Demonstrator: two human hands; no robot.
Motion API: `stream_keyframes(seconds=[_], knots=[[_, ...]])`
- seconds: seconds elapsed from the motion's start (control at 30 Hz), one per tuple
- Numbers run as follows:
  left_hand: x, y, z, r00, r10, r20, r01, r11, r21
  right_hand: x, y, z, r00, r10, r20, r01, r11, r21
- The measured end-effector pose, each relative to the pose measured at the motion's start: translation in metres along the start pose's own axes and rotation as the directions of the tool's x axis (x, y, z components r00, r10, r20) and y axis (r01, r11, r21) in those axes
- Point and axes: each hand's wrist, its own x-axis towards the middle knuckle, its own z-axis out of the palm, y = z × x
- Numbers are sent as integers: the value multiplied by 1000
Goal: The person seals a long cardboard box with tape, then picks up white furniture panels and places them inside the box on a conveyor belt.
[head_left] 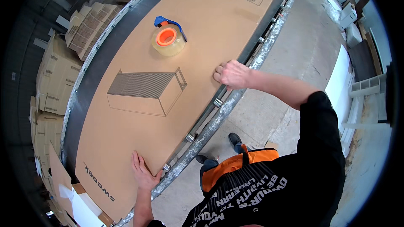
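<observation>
A long, flat cardboard box [126, 134] lies before me on a conveyor, with a line drawing of a slatted piece printed on its top. My left hand [144, 172] rests on the box near its close edge, fingers spread and thumb out. Farther along that same edge, my right hand [233, 74] presses against the box with curled fingers; anything inside them is hidden. On the box's top sits a tape dispenser [173, 48] with a clear roll, an orange core and a blue handle, apart from both hands.
A worn metal rail [219, 120] with short rollers runs along the conveyor's near side. Stacked cartons [59, 73] stand beyond the far side. White packaging [84, 208] and a cardboard flap are at lower left. White panels [338, 88] lean at right.
</observation>
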Motion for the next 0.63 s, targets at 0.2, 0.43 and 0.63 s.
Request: stream_keyframes(seconds=[0.2,0.43,0.63], knots=[[3,4,-4,996,-51,77,50,999,17,22,12,4,977,5,213,-16,999,51],[161,105,-6,941,-14,337,-37,989,144,21,22,10,983,32,183,-39,999,33],[165,104,31,953,-36,302,-62,949,308,67,57,-28,962,23,273,-191,768,611]])
